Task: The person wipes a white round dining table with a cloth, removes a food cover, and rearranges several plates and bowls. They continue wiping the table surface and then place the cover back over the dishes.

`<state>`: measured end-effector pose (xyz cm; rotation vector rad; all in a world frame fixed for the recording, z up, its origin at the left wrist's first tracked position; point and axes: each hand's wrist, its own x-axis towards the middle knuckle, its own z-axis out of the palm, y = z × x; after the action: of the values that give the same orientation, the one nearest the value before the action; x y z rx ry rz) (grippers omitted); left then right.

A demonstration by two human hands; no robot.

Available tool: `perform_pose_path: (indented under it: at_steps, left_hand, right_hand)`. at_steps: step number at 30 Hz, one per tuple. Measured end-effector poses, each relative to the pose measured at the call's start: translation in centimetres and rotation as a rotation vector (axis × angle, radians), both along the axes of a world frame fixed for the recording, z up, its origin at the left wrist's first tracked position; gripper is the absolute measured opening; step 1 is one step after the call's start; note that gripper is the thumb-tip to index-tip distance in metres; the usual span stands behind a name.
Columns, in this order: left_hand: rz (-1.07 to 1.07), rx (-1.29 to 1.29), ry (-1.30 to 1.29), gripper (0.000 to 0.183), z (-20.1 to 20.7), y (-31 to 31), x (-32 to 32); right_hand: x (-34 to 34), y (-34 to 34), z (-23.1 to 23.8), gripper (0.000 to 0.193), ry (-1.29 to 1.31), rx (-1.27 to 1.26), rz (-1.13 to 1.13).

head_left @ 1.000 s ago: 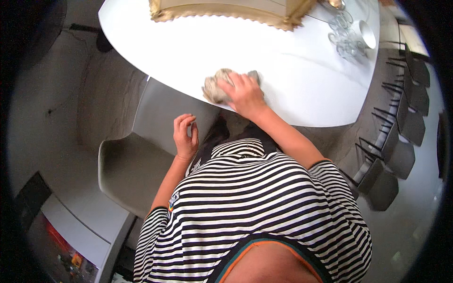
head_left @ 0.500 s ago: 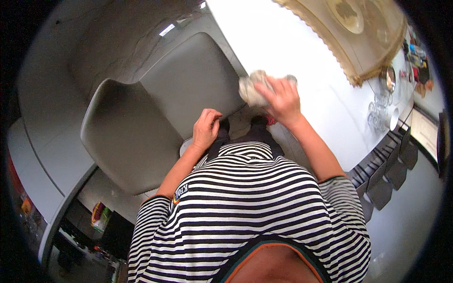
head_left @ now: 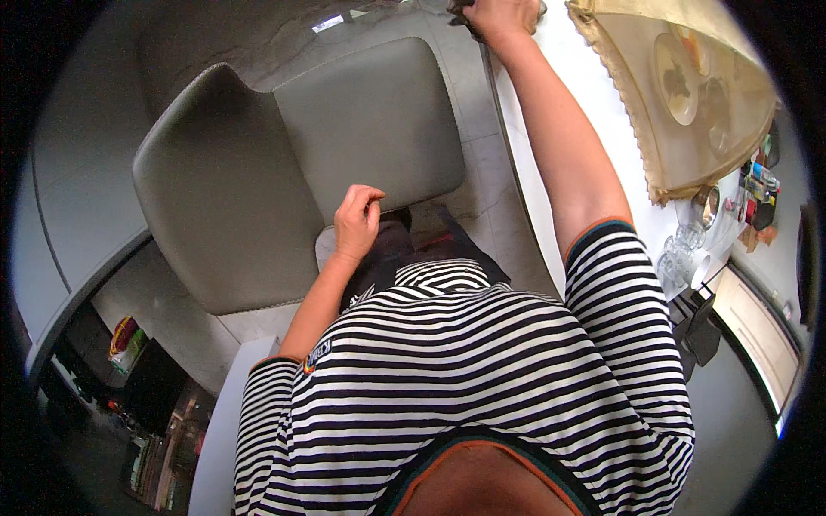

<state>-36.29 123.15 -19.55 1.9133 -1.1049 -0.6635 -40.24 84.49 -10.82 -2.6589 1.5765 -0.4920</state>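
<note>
Stretched far forward, my right hand (head_left: pixel 503 19) is closed on a greyish cloth (head_left: pixel 462 10) at the edge of the white table (head_left: pixel 555 64). Only bits of the cloth show, and the picture's upper rim cuts off part of the hand. My left hand (head_left: pixel 355 222) hangs in front of my body with loosely bent fingers, thumb apart from them, and nothing in it. Beyond it stands a grey padded chair (head_left: pixel 370 129), whose seat lies nearest to that hand. I cannot tell whether they touch.
A tan mesh food cover (head_left: pixel 637 112) with a lace edge stands on the table over a plate (head_left: pixel 675 79). Clear glasses (head_left: pixel 680 249) are grouped near the table's right end. Dark chairs (head_left: pixel 701 335) stand beyond it. Shelves with small items are at lower left.
My right hand has moved forward along the table with the cloth, and the arm is now straighter. The view has shifted, showing more floor between chair and table. My left hand stays near the chair.
</note>
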Motion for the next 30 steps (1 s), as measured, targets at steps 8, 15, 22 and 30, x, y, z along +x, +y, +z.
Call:
perform_pose_path:
  at_steps: [8,15,22,30]
  left_hand:
    - [-0.158,-0.057,0.006,0.012,1.1,0.5,-6.1]
    - [-0.391,-0.156,-0.034,0.014,2.7,0.7,-13.8]
    - [-0.61,-0.091,0.003,0.015,3.9,4.3,-22.1]
    - [-0.734,-0.011,-0.017,0.018,3.9,5.9,-24.0]
  right_hand:
    - [-15.4,15.6,-2.0,0.056,0.239,-0.3,0.251]
    - [-37.3,30.4,-1.4,0.055,0.044,-0.182,0.179]
    - [-62.3,41.8,-2.2,0.087,0.196,-0.043,-0.209]
    - [-80.0,48.5,1.1,0.072,0.133,0.03,-0.929]
